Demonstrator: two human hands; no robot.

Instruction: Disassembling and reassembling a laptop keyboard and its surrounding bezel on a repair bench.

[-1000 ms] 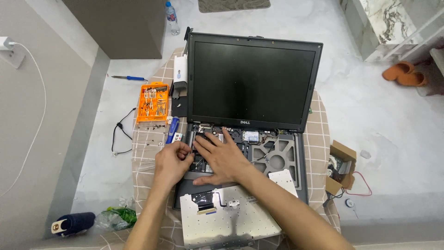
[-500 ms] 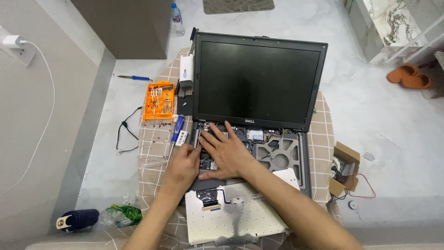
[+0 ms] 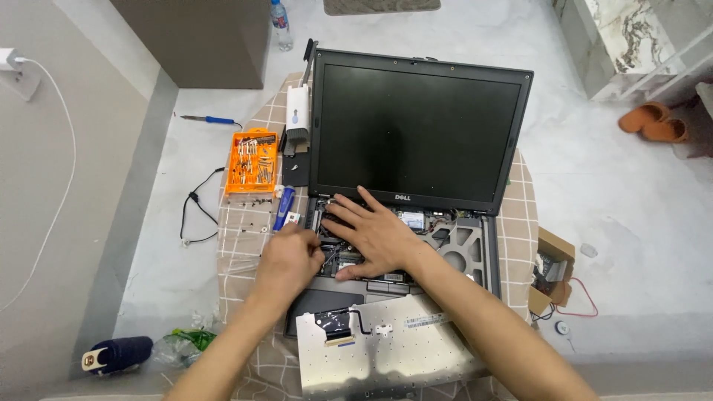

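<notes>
The right hand (image 3: 379, 238) lies flat with fingers (image 3: 343, 210) spread wide on the exposed innards of the dark grey open laptop (image 3: 412, 186), holding nothing. The left hand (image 3: 288, 260) curls its fingers narrowly at the laptop's left edge; whether they pinch anything I cannot tell. The laptop sits on a small bench covered by a beige checked cloth (image 3: 249, 230). Its removed silver keyboard (image 3: 386, 353) lies upside down in front. An orange screwdriver bit case (image 3: 252, 161) rests left of the screen. The floor is pale grey marble (image 3: 616, 193), with orange slippers (image 3: 653, 120) away to the right.
</notes>
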